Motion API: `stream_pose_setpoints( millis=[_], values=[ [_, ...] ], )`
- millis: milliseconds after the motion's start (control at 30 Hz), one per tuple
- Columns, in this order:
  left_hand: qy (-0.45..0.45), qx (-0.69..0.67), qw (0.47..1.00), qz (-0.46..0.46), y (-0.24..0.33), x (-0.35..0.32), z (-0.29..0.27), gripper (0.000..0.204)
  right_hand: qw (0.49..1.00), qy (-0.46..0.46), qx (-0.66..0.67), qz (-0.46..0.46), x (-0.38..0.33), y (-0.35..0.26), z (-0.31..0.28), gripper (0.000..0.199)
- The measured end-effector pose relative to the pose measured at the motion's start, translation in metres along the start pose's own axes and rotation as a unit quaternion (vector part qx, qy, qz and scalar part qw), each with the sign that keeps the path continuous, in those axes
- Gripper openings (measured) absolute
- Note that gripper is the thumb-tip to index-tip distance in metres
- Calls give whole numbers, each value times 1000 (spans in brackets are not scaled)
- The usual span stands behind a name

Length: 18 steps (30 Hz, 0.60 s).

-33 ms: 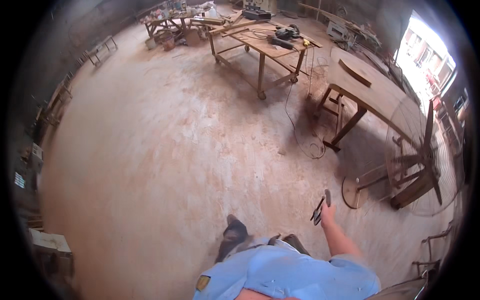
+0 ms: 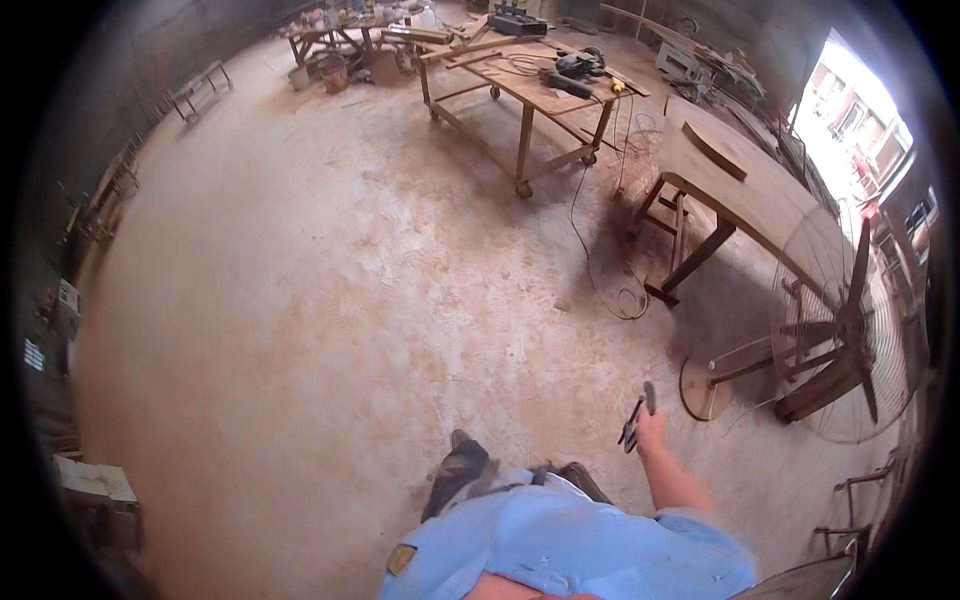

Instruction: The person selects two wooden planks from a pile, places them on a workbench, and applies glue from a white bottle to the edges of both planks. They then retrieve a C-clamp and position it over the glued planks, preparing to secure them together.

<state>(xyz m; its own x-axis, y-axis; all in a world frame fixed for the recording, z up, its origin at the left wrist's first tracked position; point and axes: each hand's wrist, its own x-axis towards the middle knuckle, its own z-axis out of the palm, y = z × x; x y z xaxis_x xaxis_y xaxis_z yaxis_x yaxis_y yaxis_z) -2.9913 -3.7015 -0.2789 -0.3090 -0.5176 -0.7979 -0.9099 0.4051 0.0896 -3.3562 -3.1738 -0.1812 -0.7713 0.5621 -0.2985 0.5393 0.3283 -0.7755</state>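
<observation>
At my right side, low over the floor, my right hand (image 2: pixel 650 432) is closed around a dark hand tool (image 2: pixel 630 434) with a grip and a thin bar beside it. Its exact kind is too small to make out. The tool hangs clear of everything else, left of the round base (image 2: pixel 704 389) of a large standing fan (image 2: pixel 848 327). My left hand does not show. Below are my blue shirt and my legs in dark trousers, one foot (image 2: pixel 460 437) ahead of the other.
Ahead to the right stands a wooden table (image 2: pixel 765 205) bearing a curved wooden strip (image 2: pixel 714 151). A wheeled workbench (image 2: pixel 520 88) farther off carries a dark power tool (image 2: pixel 580 65). A cord (image 2: pixel 632 305) loops over the dusty floor (image 2: pixel 330 330). Cluttered benches line the back.
My right hand and the tool sit slightly farther left in the picture. The view has shifted a little; the grip on the tool is the same.
</observation>
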Motion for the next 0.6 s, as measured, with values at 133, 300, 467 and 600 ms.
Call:
stream_pose_setpoints(
  millis=[133,300,467,600],
  values=[
    [41,31,999,17,111,104,-134,41,990,-21,-135,-35,32,-35,83,25],
    [115,-94,981,125,360,222,-370,34,972,-130,-134,142,66,-100,194,27],
    [-2,-458,858,231,607,272,-522,20,962,-116,-201,140,176,-128,325,34],
    [-106,-534,795,269,751,293,-608,20,977,-124,-175,16,229,-331,409,32]
  ],
)
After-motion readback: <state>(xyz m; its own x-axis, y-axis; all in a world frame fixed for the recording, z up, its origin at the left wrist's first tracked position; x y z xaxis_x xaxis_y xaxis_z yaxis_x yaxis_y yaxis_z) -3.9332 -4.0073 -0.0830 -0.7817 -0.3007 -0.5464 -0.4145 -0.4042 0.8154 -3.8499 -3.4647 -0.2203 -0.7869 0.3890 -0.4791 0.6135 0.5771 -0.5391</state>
